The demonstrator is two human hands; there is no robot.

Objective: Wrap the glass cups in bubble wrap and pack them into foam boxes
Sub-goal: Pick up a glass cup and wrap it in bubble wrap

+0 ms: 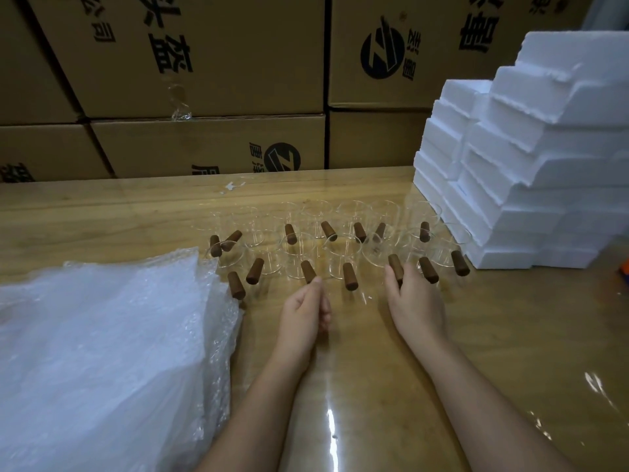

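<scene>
While I looked down at the counter [476,335], brown cardboard cartons [204,63] with black printing stood stacked like a wall from ten o'clock round to one o'clock, right behind its far edge. The counter itself was glossy wood grain under a clear shiny film, and it filled the lower half of my view. A thick pile of bubble wrap [102,352] lay on it at eight o'clock, its far corner just beside the leftmost cups. White foam boxes [544,165] rose in stepped stacks from two to three o'clock, the bottom ones resting on the counter close to the rightmost cups.

The glass cups [354,216], clear and unwrapped, each with a stubby brown wooden handle, stood in about three loose rows across the middle of the counter, between the bubble wrap and the foam boxes, most handles pointing back toward me.

My right hand [417,301] was at five o'clock, palm down, fingers stretched out and relaxed, their tips between two front-row handles, the forefinger touching the left handle [396,269] of that pair. My left hand [306,311] lay at six o'clock with its fingers curled inward and the thumb tip at the near end of another front-row handle [308,271]; I could not tell whether it pinched that handle or merely touched it.
</scene>
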